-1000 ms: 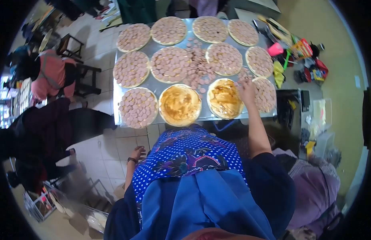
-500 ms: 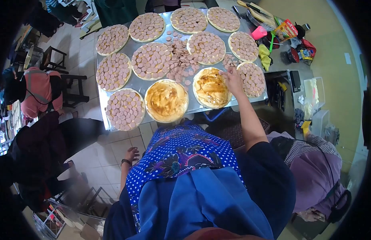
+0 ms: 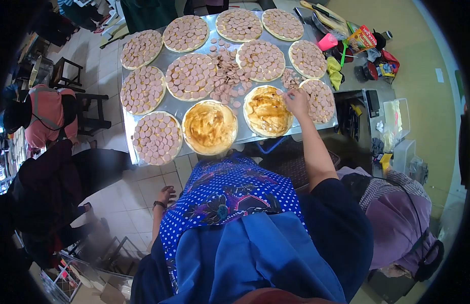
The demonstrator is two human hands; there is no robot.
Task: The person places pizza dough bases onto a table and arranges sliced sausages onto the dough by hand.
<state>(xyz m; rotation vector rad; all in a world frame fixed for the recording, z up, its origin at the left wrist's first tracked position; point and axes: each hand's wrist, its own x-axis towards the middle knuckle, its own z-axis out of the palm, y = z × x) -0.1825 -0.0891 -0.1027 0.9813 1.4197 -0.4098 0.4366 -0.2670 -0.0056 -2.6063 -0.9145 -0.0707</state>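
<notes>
My right hand (image 3: 297,101) is over the right edge of a sauce-covered round dough (image 3: 268,112), its fingers pinched together; whether a slice is between them is too small to tell. Left of that dough lies a second sauced round (image 3: 210,127) without slices. Several other rounds, such as the one at front left (image 3: 157,138), are covered in pink sausage slices. A loose heap of slices (image 3: 227,71) lies mid-table, and a smaller pile (image 3: 290,78) is just beyond my right hand. My left hand (image 3: 166,195) hangs beside the apron, holding nothing, fingers loosely curled and apart.
The metal table (image 3: 179,104) has a blue-handled item under its front edge. A pink cup (image 3: 327,41), green utensil, yellow cloth (image 3: 335,73) and packets lie at the right. A person in pink (image 3: 51,116) and one in dark clothes are at the left; black stools (image 3: 93,114) stand nearby.
The view has shifted, so the table sits further left and higher. My right hand has moved from the small pile of slices to the edge of the right sauced round.
</notes>
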